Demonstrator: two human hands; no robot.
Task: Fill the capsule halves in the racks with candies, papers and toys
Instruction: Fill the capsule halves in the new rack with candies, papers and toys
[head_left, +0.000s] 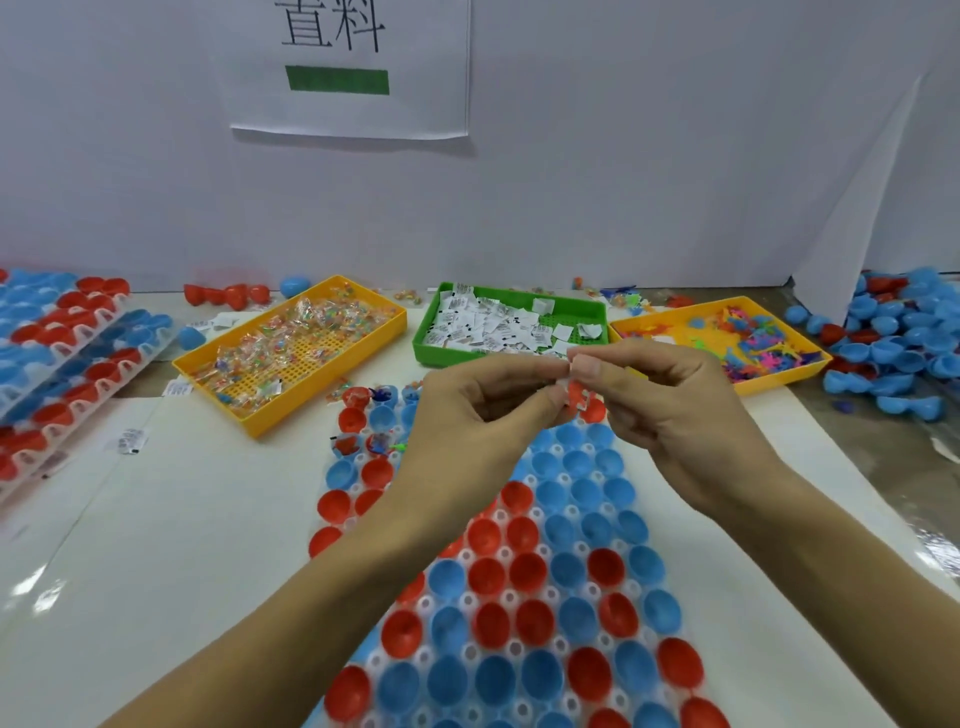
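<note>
A clear rack (519, 649) of red and blue capsule halves lies in front of me. A few halves at its far left end hold candy and toys. My left hand (467, 415) and my right hand (665, 410) meet above the rack's far end, fingertips together, pinching small white paper slips (563, 371) between them. A yellow tray (363, 338) holds wrapped candies, a green tray (592, 306) holds paper slips, and a second yellow tray (675, 325) holds colourful plastic toys.
More racks with red and blue halves (67, 358) are stacked at the left. A heap of loose blue and red capsule halves (893, 353) lies at the right. A white wall with a paper sign (348, 67) stands behind the trays.
</note>
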